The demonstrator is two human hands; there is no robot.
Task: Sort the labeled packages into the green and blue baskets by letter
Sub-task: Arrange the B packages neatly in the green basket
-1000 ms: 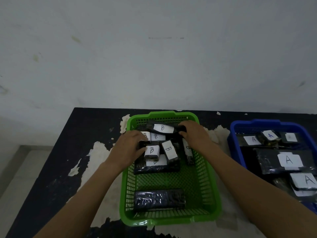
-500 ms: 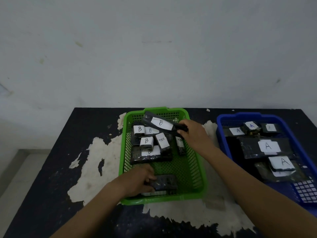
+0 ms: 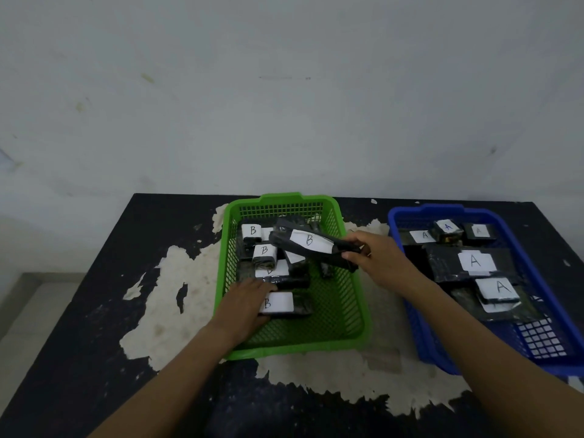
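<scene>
1. While the right hand (image 3: 384,260) pinches its end, a long glossy B package (image 3: 308,243) hangs over the green basket's (image 3: 300,350) pile.
2. Bare mesh lies right of the left hand (image 3: 245,306), whose fingers grip a flat B package (image 3: 281,303).

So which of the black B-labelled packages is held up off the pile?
The long black plastic-wrapped package pinched at its end by the right hand, tilted over the rest.

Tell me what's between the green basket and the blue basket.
In the head view, only the right hand, gripping a B package, hangs over the peeling table there.
</scene>
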